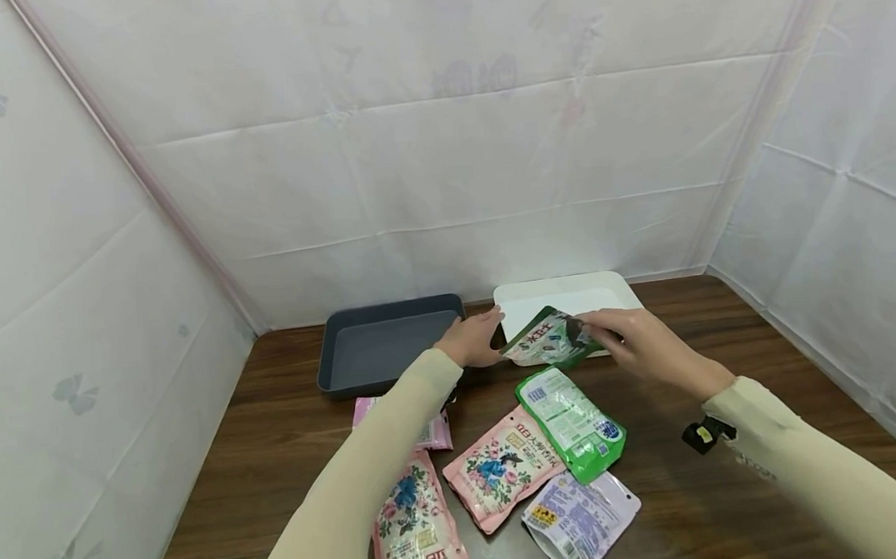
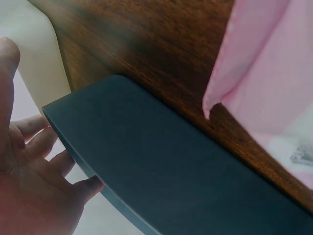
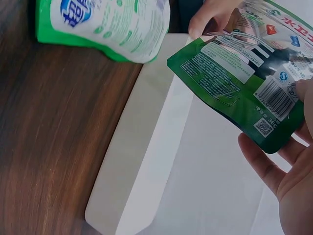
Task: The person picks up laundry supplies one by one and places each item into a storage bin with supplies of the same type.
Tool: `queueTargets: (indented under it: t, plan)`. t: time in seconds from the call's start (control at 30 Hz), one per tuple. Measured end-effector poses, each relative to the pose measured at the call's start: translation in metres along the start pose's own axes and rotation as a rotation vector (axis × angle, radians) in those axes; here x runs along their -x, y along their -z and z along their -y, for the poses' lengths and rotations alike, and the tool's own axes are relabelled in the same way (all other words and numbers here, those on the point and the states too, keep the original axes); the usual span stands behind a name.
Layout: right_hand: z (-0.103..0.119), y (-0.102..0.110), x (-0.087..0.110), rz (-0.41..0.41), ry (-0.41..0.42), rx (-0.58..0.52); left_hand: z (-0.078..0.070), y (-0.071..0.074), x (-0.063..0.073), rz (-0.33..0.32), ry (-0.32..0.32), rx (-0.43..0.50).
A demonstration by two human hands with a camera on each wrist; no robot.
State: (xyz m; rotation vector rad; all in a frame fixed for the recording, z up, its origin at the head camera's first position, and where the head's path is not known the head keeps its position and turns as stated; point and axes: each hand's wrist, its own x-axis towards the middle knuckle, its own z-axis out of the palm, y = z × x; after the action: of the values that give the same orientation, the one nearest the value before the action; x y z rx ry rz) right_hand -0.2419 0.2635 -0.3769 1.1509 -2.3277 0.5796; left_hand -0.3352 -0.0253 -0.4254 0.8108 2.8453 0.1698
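- Has first pink floral packet (image 1: 424, 522) nearest, front-left of white tray (image 1: 569, 295), with purple packet (image 1: 582, 520) straight in front.
- Has second pink floral packet (image 1: 505, 469) a little closer to white tray, small pink packet (image 1: 437, 434) off front-left, partly hidden by sleeve, and bright green packet (image 1: 574, 424) just in front.
- Seems far from finished, with these five packets outside white tray and one pouch in hand.
- Pinches dark green pouch (image 1: 544, 339) with right hand (image 1: 642, 346), above white tray's near side, not yet laid down.
- Spreads left hand (image 1: 475, 338) by white tray's left edge; cannot tell if touching pouch.
- Has dark grey tray (image 1: 383, 349) left of white tray.
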Motion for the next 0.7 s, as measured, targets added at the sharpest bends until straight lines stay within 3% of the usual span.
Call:
queueTargets:
  t: [0.2,0.43,0.7]
  plan:
    - [-0.012,-0.001,-0.004,-0.025,-0.032,0.007,0.001,0.002,0.003,0.0,0.006,0.044]
    - [-0.024,-0.002,-0.006,-0.02,-0.129,0.002,0.002,0.002,0.006,0.005,0.002,0.065]
    - [-0.035,-0.006,-0.009,-0.04,-0.155,0.029,0.0,0.0,0.005,-0.005,0.008,0.07]
